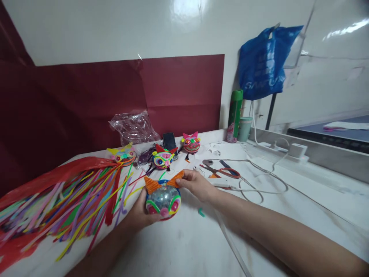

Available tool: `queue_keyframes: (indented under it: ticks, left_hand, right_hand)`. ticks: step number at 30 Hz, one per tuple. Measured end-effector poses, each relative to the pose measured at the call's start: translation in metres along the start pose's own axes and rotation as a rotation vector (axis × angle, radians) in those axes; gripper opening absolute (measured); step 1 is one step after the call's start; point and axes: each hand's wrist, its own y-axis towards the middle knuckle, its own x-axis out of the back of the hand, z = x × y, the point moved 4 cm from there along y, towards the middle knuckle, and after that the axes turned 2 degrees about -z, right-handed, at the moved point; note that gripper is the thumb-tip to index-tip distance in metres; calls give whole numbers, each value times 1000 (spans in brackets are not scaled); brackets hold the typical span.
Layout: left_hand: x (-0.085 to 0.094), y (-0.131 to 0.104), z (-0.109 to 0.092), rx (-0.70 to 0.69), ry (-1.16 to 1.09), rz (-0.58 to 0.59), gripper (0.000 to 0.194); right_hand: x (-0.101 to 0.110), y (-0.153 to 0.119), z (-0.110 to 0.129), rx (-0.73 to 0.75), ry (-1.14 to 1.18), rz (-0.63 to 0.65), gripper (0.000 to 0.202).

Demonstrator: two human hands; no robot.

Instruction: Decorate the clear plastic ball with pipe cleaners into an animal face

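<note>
A round decorated animal head with a clear domed top, pink eyes ringed in green and a pink nose is held over the white table. My left hand grips its left side, thumb along the bottom front. My right hand pinches the right orange ear between thumb and fingers. The left orange ear stands up on the other side. Behind sit similar finished-looking heads: one with red ears, one with pink ears and one with yellow ears.
Colourful pipe cleaners spread over red plastic at left. Orange-handled scissors, a white corded tool and cable lie at right. A phone, green can, cup and power strip stand further back.
</note>
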Motion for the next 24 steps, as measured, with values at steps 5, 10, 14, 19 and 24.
queue_keyframes:
  ticks: [5, 10, 14, 19, 24]
  left_hand:
    - [-4, -2, -7, -17, 18, 16, 94]
    - [-5, -3, -12, -28, 57, 0, 86]
    - [-6, -3, -11, -10, 50, 5, 87]
    - [-10, -5, -17, 22, 17, -23, 93]
    - [-12, -5, -21, 38, 32, -23, 91]
  right_hand:
    - [-3, -2, 2, 23, -94, -6, 34]
    - [-4, -2, 2, 49, -175, -16, 27]
    - [-4, -2, 1, 58, -192, -30, 24]
    - [-5, -1, 1, 56, -156, -30, 20]
    - [-3, 1, 2, 44, -190, -36, 12]
